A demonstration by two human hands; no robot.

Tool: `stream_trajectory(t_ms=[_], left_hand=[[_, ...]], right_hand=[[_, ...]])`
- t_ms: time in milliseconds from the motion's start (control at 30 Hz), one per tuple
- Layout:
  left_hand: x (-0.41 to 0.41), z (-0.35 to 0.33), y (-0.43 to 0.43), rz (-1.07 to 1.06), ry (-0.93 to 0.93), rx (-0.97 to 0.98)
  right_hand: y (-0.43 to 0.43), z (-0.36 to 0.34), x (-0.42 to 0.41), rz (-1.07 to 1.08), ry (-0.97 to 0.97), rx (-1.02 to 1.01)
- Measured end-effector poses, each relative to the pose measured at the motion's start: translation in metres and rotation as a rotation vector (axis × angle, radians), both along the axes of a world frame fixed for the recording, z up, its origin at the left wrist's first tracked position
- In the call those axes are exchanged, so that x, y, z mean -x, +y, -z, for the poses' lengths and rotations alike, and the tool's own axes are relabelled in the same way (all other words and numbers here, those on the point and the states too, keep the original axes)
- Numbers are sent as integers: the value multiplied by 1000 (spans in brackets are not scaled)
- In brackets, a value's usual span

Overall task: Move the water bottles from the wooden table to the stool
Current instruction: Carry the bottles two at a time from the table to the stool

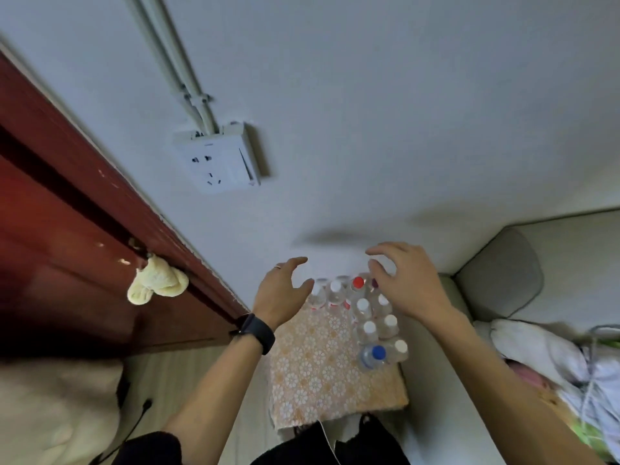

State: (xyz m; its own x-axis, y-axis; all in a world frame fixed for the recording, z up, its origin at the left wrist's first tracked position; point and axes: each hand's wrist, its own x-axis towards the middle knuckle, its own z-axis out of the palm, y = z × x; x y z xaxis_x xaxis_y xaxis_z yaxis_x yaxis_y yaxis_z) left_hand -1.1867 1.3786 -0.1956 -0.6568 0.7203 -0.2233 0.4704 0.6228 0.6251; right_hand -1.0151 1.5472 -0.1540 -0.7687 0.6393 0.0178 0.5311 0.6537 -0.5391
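Note:
Several clear water bottles (369,317) with white caps stand on a surface under an orange flower-patterned cloth (318,370), against the white wall. One bottle has a red cap (358,282) and one a blue cap (378,352). My left hand (280,292), with a black watch on the wrist, hovers at the left end of the back row, fingers spread and loosely curved, holding nothing. My right hand (402,280) hovers above the right end of the row, fingers curved, also holding nothing. No stool is recognisable.
A dark red wooden door (84,246) with a pale cloth (156,285) hanging on it stands at the left. A grey sofa (503,280) with bedding and clothes lies at the right. A wall socket (221,161) sits above.

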Motion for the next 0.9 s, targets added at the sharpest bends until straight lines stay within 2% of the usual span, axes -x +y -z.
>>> stream_trajectory(t_ms=[200, 367, 500, 733, 900], left_hand=[[11, -67, 0, -112, 207, -26], [-3, -97, -47, -380, 289, -1], [-39, -105, -117, -610, 329, 46], [-159, -120, -296, -1135, 397, 167], [-323, -147, -418, -1617, 475, 261]], right_hand=[[23, -53, 7, -98, 163, -73], [23, -73, 32, -324, 244, -98], [-14, -79, 61, -548, 282, -47], [-192, -94, 90, -1119, 356, 32], [-379, -120, 47, -1598, 403, 34]])
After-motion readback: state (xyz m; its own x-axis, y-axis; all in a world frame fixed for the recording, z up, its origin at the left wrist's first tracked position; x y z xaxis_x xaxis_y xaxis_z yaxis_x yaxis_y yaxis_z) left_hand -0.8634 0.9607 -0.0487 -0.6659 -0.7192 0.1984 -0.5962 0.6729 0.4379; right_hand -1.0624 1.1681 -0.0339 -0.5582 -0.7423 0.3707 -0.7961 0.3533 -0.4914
